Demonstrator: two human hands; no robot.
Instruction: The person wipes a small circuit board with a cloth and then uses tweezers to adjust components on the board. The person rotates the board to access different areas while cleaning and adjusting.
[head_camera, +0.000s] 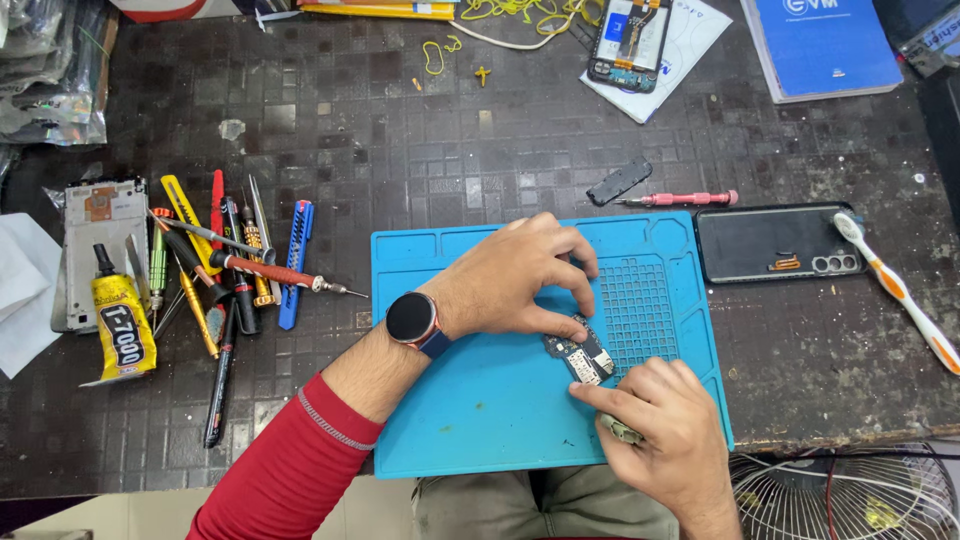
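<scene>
The bench is lit evenly from overhead, pretty bright, no harsh hotspots. Soft short shadows are thrown under the hands and beside the tools (225, 270). A mild sheen is picked up on the dark tiled table (400, 130) and on the black phone back (775, 243). The blue mat (480, 390) is rendered saturated and clean. Focus is kept sharp in the middle; slight softness and wide-angle stretch are seen toward the corners, like at the fan (850, 495).

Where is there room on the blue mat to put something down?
The blue mat is bare on its near left part, below the left hand. More bare table lies beyond the mat. It is crowded around the circuit board and at the tool pile.
</scene>
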